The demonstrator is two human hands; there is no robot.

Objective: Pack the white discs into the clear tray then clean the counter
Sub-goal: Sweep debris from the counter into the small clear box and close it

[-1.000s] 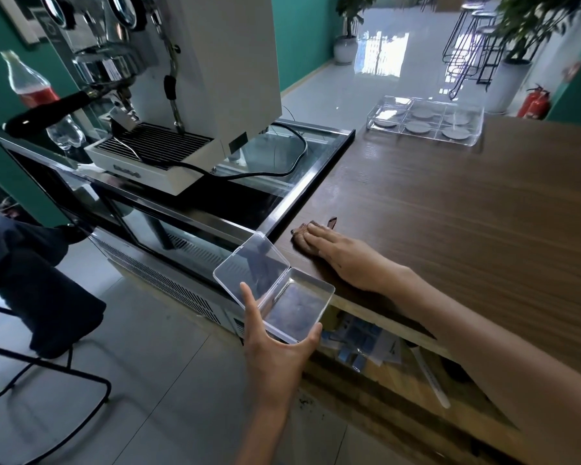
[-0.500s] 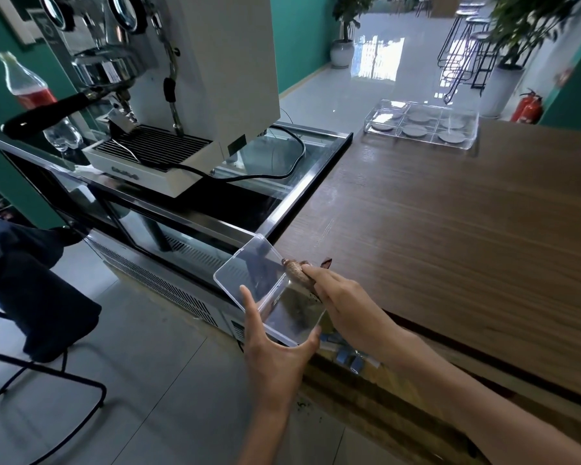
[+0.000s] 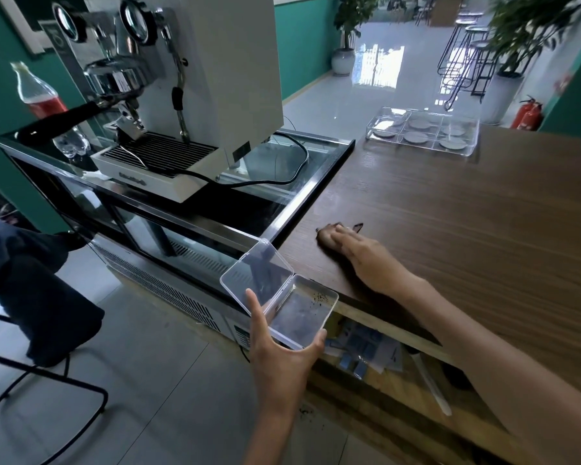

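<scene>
The long brown wood-grain counter (image 3: 467,229) fills the right half of the view, running from the near right to the far centre. To its left stands a glass-topped stainless display cabinet (image 3: 188,229), which carries a white and chrome espresso machine (image 3: 188,88) with a black power cable (image 3: 282,162) looping across the glass. A clear plastic bottle with red liquid (image 3: 42,102) stands at the far left behind the machine's black handle. On the far end of the counter sits the clear six-compartment tray (image 3: 423,130), with the white discs (image 3: 416,137) lying flat in its compartments, well apart from both hands. The right hand (image 3: 353,250) rests palm down on the counter near its left edge, fingers straight and flat, covering a small patch of dark debris (image 3: 322,234); a dark fleck lies just beyond the fingertips. The left hand (image 3: 282,357) holds a small clear hinged plastic box (image 3: 279,293) just below and against the near counter edge, thumb on one side and fingers curled round the other, with the lid swung open toward the cabinet. Dark specks (image 3: 319,298) lie in the box's base near the corner closest to the counter. Under the counter edge, a wooden shelf holds some blue and white packets (image 3: 363,350).
</scene>
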